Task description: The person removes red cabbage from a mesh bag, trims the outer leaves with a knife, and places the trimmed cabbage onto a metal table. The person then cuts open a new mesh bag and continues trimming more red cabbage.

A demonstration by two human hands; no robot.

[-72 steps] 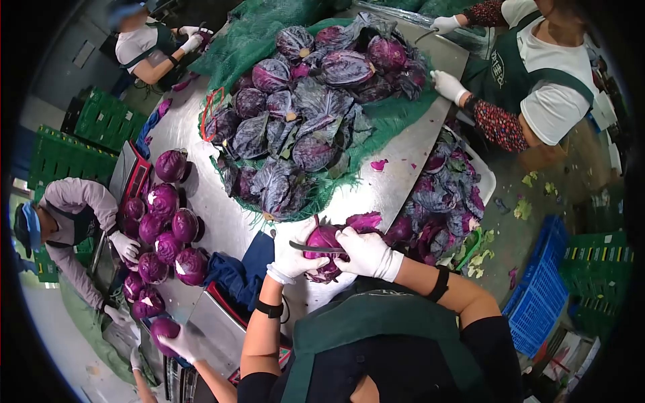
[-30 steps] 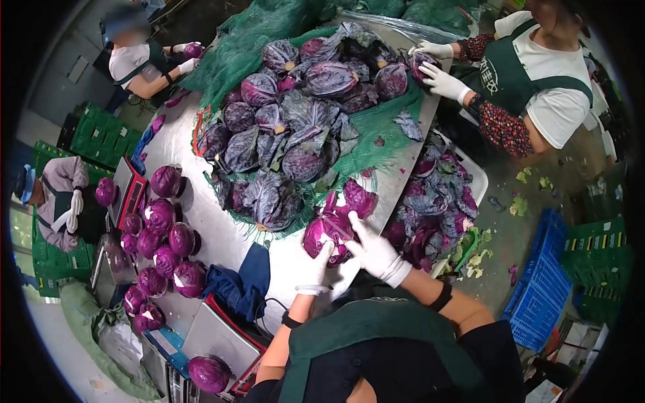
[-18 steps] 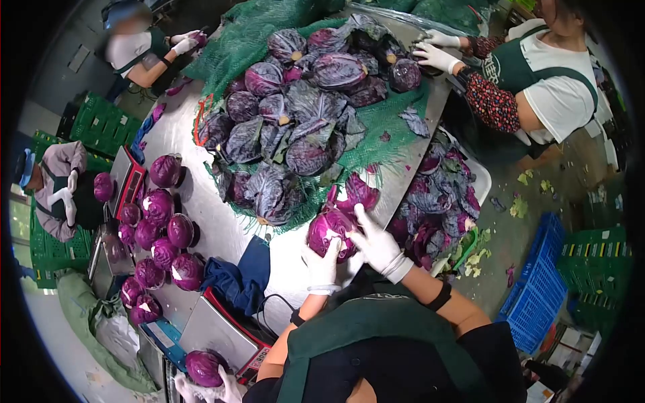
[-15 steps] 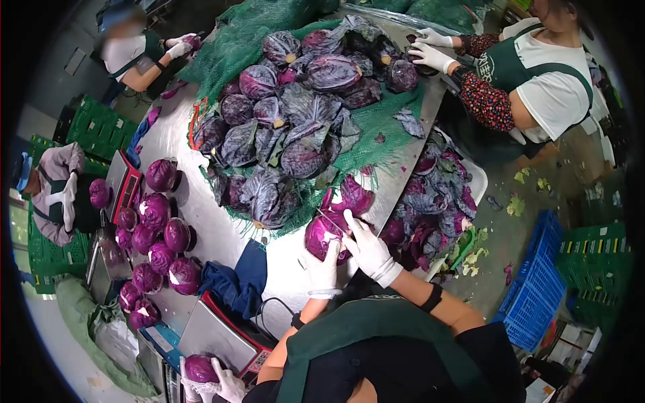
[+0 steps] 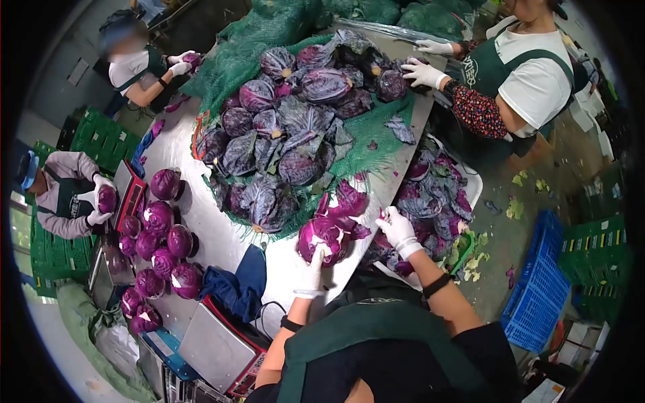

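Note:
My left hand (image 5: 310, 270), in a white glove, grips the lower left side of a red cabbage (image 5: 324, 236) at the table's front edge. Loose purple leaves (image 5: 351, 199) stick out above that cabbage. To its right, my right hand (image 5: 396, 230), also gloved, is apart from the cabbage with its fingers drawn together; a small purple bit shows at the fingertips, too small to name. Just beyond my right hand, a white bin (image 5: 476, 191) holds dark outer leaves (image 5: 430, 195).
Untrimmed cabbages (image 5: 302, 114) lie on green netting (image 5: 383, 134). Trimmed cabbages (image 5: 158, 216) and a scale (image 5: 218, 342) are at the left. Three co-workers stand around the table. A blue crate (image 5: 537, 282) stands right.
My right hand has moved right, off the cabbage. A co-worker at the left now holds a cabbage beside the far scale. The hands and cabbage at the near scale have gone.

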